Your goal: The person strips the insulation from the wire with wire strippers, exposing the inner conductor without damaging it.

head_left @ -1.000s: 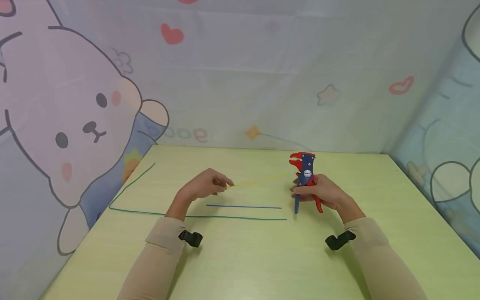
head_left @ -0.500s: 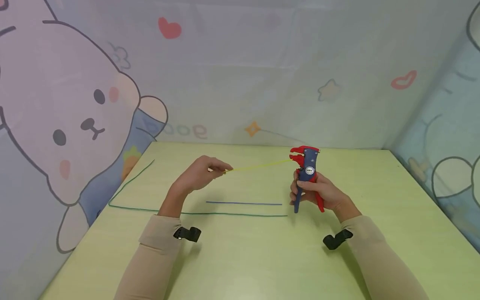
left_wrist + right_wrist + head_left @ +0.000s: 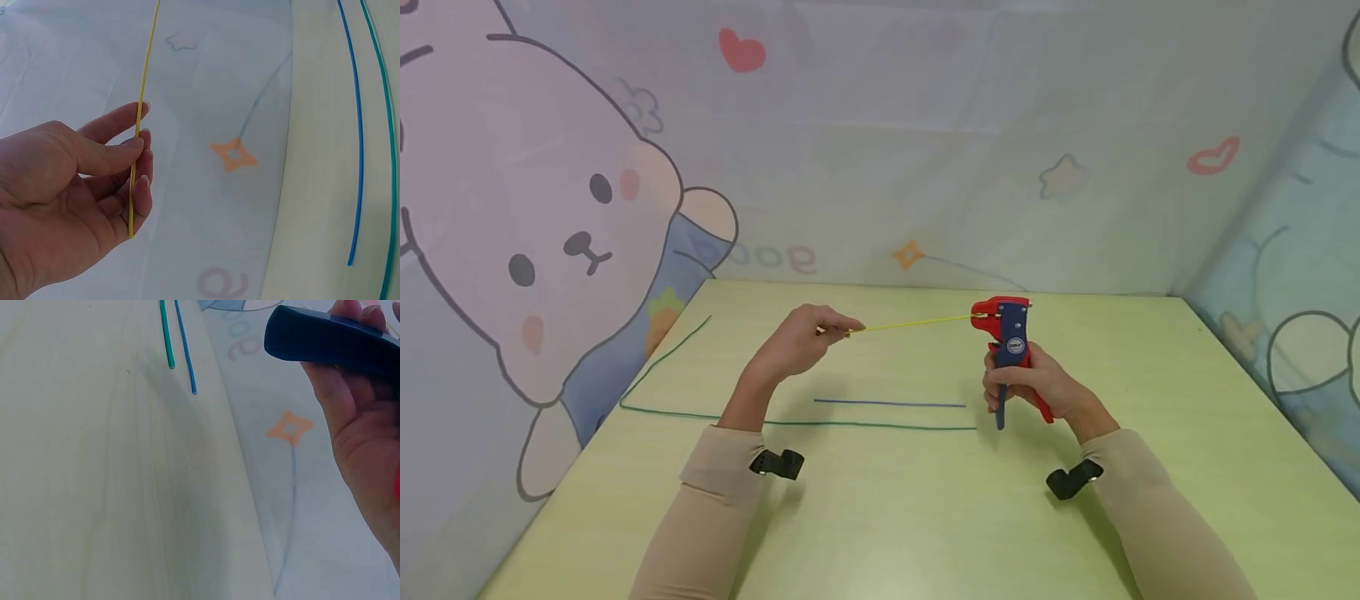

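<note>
Covering the back, the cartoon wall (image 3: 880,167) shows mirrored letters that I cannot read clearly. Below it lies the green worktop (image 3: 887,517) with a green wire (image 3: 865,426) and a blue wire (image 3: 887,403). The right hand (image 3: 1037,387), raised, grips the handles of an upright wire stripper (image 3: 1009,342); its round label is unreadable. The left hand (image 3: 797,342), lifted, pinches a yellow wire (image 3: 917,322) reaching the stripper's head.

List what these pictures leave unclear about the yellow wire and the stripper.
- Head view: whether the wire stripper has bitten the yellow wire; too small.
- Right wrist view: the stripper's head is cut off by the top edge; right hand covers the handles.
- Left wrist view: the wire's far end leaves the frame above the left hand.
</note>
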